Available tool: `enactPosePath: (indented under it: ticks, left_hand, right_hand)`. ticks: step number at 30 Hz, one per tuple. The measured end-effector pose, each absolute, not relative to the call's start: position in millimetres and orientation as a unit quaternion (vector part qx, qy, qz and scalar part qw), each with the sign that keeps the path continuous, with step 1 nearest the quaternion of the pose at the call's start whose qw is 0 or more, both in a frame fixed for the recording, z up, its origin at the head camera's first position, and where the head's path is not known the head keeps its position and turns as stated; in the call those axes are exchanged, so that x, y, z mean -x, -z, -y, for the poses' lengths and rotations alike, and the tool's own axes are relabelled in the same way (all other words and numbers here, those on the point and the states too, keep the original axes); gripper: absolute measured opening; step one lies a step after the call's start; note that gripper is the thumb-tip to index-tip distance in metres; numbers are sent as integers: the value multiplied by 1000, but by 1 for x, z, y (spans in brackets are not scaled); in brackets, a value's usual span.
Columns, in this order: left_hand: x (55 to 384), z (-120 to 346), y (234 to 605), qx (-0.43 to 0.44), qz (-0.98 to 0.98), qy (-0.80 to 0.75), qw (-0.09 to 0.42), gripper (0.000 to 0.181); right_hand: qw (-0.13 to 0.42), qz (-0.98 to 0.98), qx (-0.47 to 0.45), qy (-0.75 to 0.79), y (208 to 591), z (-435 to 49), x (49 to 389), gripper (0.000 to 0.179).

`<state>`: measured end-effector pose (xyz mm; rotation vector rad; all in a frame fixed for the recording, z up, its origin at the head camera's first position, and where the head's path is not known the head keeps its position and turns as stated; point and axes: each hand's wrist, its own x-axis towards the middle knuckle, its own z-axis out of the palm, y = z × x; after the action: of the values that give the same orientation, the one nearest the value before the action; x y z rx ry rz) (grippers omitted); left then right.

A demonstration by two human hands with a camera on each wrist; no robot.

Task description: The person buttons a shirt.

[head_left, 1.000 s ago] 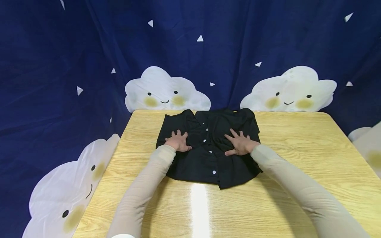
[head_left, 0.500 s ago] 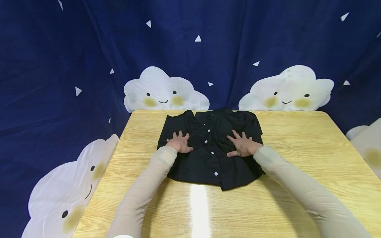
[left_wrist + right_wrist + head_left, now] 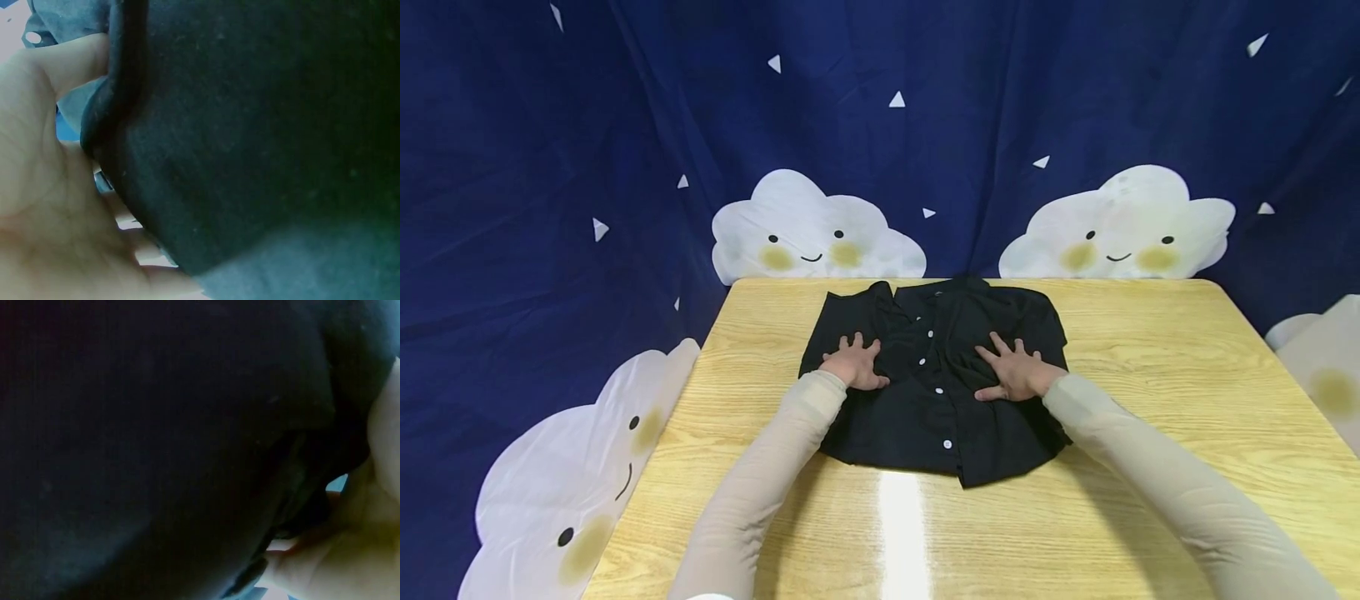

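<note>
A black shirt (image 3: 898,425) with white buttons down its front lies spread on the table, collar at the far edge and hem toward me. My left hand (image 3: 856,365) rests on its left half, fingers spread. On the right half, my right hand (image 3: 1015,372) presses with fingers spread too. The left wrist view shows dark cloth (image 3: 237,137) close up, with the palm and fingers against it. In the right wrist view, dark cloth (image 3: 156,450) fills most of the picture, with part of the hand (image 3: 350,544) at the right.
The shirt is on a light wooden table (image 3: 1150,375) with rounded far corners. A navy curtain (image 3: 850,100) with white triangles and smiling clouds hangs behind and along the sides. A bright light reflection (image 3: 904,533) streaks the near tabletop.
The shirt and both hands have shifted slightly toward me and to the right in the head view. The hands keep the same spread pose on the cloth.
</note>
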<state>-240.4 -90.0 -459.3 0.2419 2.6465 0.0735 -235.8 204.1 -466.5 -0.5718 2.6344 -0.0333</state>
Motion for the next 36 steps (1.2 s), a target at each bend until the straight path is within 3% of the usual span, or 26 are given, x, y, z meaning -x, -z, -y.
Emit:
enactPosePath:
  ticks: [13,36]
  left_hand:
    - [247,86,461,-86,-965,-31,246,79]
    - [272,82,459,-71,-962,-56,258,83]
  right_hand:
    - [225,-957,181,11,460,-206,225,97]
    - [234,-961,146,16,461,-223,237,106]
